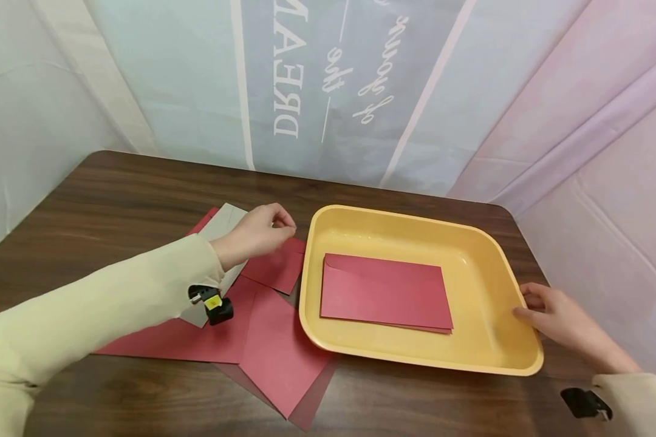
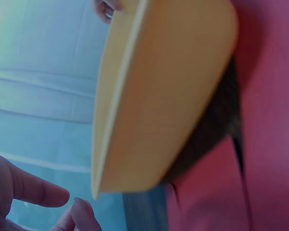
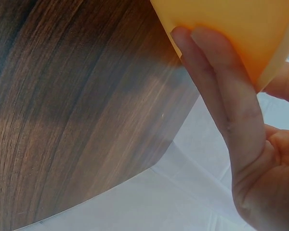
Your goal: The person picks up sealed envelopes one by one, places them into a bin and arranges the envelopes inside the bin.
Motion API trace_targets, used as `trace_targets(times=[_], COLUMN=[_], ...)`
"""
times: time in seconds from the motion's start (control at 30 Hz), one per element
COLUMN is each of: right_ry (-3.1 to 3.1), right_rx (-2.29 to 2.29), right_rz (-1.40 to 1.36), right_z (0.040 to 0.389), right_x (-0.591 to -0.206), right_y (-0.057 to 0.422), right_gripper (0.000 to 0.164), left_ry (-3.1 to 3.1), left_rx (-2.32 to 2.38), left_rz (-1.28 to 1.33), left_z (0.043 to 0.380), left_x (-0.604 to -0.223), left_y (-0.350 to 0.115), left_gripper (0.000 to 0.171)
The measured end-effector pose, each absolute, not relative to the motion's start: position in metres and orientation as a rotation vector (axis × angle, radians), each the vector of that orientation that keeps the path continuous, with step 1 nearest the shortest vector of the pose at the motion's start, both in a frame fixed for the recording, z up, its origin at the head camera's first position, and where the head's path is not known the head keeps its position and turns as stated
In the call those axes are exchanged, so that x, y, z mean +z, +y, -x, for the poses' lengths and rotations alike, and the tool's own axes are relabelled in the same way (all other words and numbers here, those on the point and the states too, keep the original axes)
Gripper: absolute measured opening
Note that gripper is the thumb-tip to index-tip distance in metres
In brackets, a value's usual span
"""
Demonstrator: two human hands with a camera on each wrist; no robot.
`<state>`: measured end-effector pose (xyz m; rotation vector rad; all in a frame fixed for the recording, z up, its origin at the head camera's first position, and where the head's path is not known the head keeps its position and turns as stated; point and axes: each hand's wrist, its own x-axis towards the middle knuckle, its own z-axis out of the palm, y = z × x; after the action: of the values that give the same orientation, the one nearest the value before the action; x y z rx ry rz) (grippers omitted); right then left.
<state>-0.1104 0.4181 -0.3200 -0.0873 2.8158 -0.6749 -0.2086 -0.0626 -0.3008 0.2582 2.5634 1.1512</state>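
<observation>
A yellow plastic tray (image 1: pixel 483 291) stands on the table, with a stack of red envelopes (image 1: pixel 385 294) lying inside it. My right hand (image 1: pixel 557 318) grips the tray's right rim, thumb over the edge; in the right wrist view its fingers (image 3: pixel 231 91) press against the outer wall. Left of the tray, my left hand (image 1: pixel 259 230) hovers over a small red envelope (image 1: pixel 276 267) with fingers loosely bent and nothing between them. The left wrist view shows thumb and fingertips close together beside the tray's outer side (image 2: pixel 159 96).
Several larger red envelopes (image 1: pixel 284 352) overlap on the table left of the tray, some at the tray's edge. A grey envelope (image 1: pixel 218 226) lies partly under my left forearm. Printed cloth (image 1: pixel 339 91) hangs behind the wooden table (image 1: pixel 142 182).
</observation>
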Motion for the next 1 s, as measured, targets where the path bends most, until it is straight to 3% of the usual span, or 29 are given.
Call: trace_targets(times=[0.2, 0.67, 1.0], right_ry=[2.808, 2.840, 2.846], right_rx=[-0.665, -0.621, -0.592], right_rz=[0.089, 0.104, 0.087], right_z=[0.113, 0.116, 0.114], right_x=[-0.319, -0.317, -0.316], right_y=[0.418, 0.417, 0.416], right_gripper=[0.039, 0.039, 0.037], left_ry=[2.611, 2.625, 2.732], left_rx=[1.023, 0.805, 0.461], left_rz=[-0.338, -0.300, -0.297], left_z=[0.200, 0.188, 0.178], left_x=[-0.309, -0.324, -0.328], left_y=[-0.081, -0.128, -0.150], left_gripper=[0.024, 0.045, 0.071])
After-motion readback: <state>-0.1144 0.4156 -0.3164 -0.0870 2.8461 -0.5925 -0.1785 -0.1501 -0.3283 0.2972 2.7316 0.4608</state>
